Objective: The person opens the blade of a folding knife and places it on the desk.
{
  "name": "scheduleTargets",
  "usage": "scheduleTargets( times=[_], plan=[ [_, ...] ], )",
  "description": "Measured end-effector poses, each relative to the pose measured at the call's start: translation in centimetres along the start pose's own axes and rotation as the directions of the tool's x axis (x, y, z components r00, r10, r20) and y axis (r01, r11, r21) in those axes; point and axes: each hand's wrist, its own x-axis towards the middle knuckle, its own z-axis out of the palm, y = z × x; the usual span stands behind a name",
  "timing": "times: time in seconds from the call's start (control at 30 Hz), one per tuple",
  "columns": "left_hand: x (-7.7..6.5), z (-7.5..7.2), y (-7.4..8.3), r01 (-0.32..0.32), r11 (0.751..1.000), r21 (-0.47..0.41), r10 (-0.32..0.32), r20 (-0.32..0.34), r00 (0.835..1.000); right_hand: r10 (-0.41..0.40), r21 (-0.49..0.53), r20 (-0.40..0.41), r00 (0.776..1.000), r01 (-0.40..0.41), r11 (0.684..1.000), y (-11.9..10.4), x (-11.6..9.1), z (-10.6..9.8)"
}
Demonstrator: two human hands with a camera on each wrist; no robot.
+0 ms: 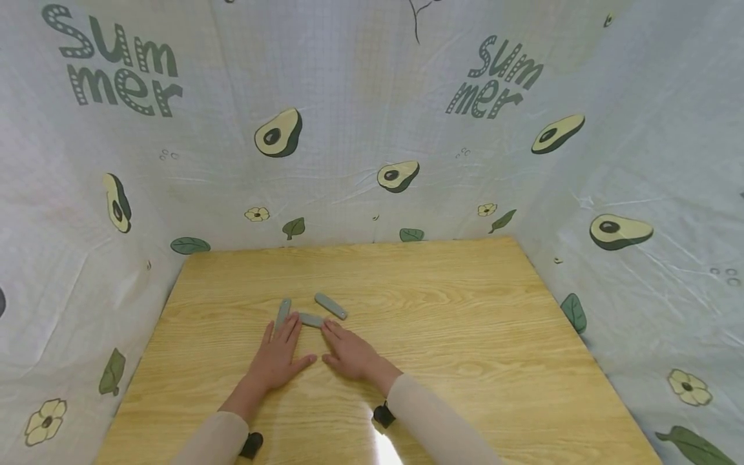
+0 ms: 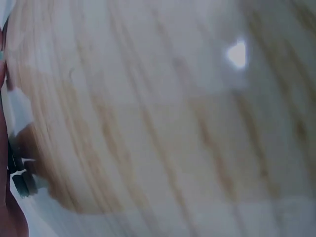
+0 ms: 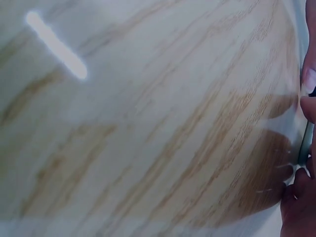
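Three small flat grey-green bars with rounded ends lie on the wooden table [image 1: 453, 336]. My left hand [image 1: 274, 361] lies palm down with its fingers stretched forward. Its fingertips are on the lower end of the left bar [image 1: 283, 310] and at the left end of the middle bar [image 1: 311, 320]. At that middle bar's right end, the fingertips of my right hand [image 1: 353, 354] touch it, fingers fairly straight. A third bar [image 1: 330, 306] lies slanted just beyond, apart from both hands. The wrist views catch only parts of the hands at their edges.
A white cloth [image 1: 337, 200] printed with avocados, leaves and lettering hangs behind the table and along both sides. The glossy table top reflects light near the right forearm. Dark wrist cameras [image 1: 252, 445] sit under both cuffs.
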Motion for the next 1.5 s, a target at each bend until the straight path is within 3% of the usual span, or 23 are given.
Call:
scheduleTargets(
  times=[0.2,0.43,0.7,0.97,1.2,1.5],
  plan=[
    [0.0,0.2,0.5,0.001,1.000,-0.009,-0.001,-0.005,1.000,-0.002,-0.017,-0.002,1.000,0.002,1.000,0.4,-0.2,-0.1],
    [-0.1,0.4,0.9,-0.053,0.998,-0.018,0.052,-0.035,0.998,0.005,0.011,-0.006,1.000,-0.005,1.000,1.3,-1.0,-0.1],
    [-0.3,0.5,2.0,-0.056,0.998,-0.033,0.057,0.045,0.997,-0.012,0.038,-0.018,1.000,0.012,0.999,2.4,-2.3,-0.7],
    [-0.5,0.8,2.9,-0.083,0.994,-0.065,0.085,0.034,0.996,-0.002,0.058,-0.003,1.000,0.002,0.998,3.3,-3.4,-1.1],
    [-0.1,0.8,3.9,-0.077,0.995,-0.063,0.084,0.117,0.990,0.001,0.071,-0.018,1.000,0.000,0.998,4.6,-4.1,-0.8],
    [0.2,1.0,5.1,-0.087,0.994,-0.060,0.094,0.122,0.988,0.008,0.086,-0.058,0.998,-0.003,0.996,5.6,-5.0,-0.9]
  ],
)
